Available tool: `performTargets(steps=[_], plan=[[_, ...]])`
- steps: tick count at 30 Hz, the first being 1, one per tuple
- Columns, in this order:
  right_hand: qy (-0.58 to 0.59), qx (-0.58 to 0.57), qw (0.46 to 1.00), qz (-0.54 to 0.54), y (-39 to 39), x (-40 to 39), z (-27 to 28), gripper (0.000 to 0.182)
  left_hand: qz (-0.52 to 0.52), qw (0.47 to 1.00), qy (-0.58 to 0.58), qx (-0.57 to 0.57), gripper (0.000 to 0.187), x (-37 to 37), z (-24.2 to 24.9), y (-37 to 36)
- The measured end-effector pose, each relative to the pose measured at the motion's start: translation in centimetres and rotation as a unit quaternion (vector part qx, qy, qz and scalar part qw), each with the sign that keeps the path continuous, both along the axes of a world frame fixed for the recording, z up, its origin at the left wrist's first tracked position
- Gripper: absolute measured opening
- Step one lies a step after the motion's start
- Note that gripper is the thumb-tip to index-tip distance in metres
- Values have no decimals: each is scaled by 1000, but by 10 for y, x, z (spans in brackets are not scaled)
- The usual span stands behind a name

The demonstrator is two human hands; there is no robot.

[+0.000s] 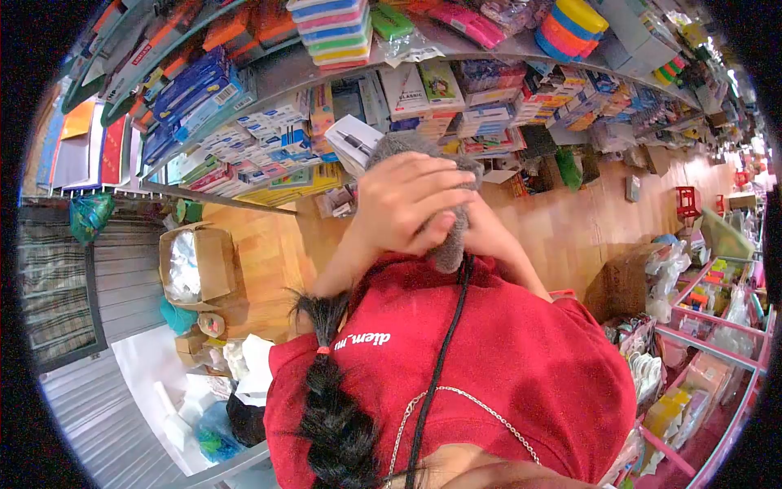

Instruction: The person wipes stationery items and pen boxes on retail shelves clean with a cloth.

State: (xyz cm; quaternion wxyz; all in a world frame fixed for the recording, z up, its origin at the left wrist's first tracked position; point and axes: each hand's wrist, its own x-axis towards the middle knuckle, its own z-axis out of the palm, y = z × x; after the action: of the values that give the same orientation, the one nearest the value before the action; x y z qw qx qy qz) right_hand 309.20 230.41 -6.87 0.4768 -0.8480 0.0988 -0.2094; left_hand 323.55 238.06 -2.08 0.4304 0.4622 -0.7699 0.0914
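A fuzzy grey cloth [450,254] is bunched up in front of my chest, one end hanging down and another part showing above the knuckles. My left hand [411,200] wraps over it with the fingers curled to the right. Behind and below, my right hand [481,230] grips the same cloth from the other side; most of its fingers are hidden by the left hand. Just beyond the hands sits a white box with a pen pictured on it [352,140], partly covered by the cloth.
Shelves ahead hold stacked boxes, a pile of coloured trays [330,33] and colourful round containers [570,28]. An open cardboard box [216,265] stands on the wooden floor [269,244] at left. A pink-edged rack [700,338] with goods is at right. A black cord [448,350] hangs down my front.
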Motion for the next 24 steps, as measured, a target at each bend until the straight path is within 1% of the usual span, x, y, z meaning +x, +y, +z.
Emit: performTargets(steps=[1,2,5,6,7,9,10,12,13,14,16,17,18,19,20,21,22,24], plan=[[11,26,999,16,-1,-1,-1,30,-15,1000,24,-7,37,4,-3,-3],[-2,-36,999,-4,0,-2,1,30,-28,998,48,-14,38,9,-6,-6],[105,40,994,6,0,1,20,33,-44,989,138,22,41,31,-14,-7],[34,123,992,19,4,1,20,37,-10,986,164,41,43,44,-22,-7],[41,138,989,33,6,0,23,39,21,980,189,60,45,59,-33,-6],[53,167,983,56,5,-4,27,43,58,919,372,118,48,85,-62,-2],[30,115,991,54,4,-4,21,46,68,901,410,122,48,88,-68,2],[19,132,989,67,5,-5,19,47,90,863,481,126,49,90,-76,5],[13,140,987,76,4,-5,18,47,33,813,573,99,47,87,-81,7],[-10,144,986,85,4,-6,16,46,-23,751,657,63,45,84,-85,10],[-49,133,986,88,2,-8,10,47,-132,704,696,53,40,60,-52,18],[-67,127,986,90,0,-9,6,48,-176,711,679,47,39,52,-43,17],[-35,153,982,107,-4,-12,1,49,-183,709,679,55,39,52,-45,16],[-55,197,974,93,-2,-13,-2,49,-189,707,679,63,40,52,-46,16],[-75,240,964,81,0,-13,-5,48,-158,697,694,84,43,60,-58,18],[-95,283,952,69,2,-13,-9,47,-125,687,708,105,48,61,-57,17],[-60,378,920,85,0,-16,-16,61,-126,709,686,102,52,60,-55,17],[-66,448,889,66,5,-15,-20,61,-127,750,642,99,60,53,-48,15]])
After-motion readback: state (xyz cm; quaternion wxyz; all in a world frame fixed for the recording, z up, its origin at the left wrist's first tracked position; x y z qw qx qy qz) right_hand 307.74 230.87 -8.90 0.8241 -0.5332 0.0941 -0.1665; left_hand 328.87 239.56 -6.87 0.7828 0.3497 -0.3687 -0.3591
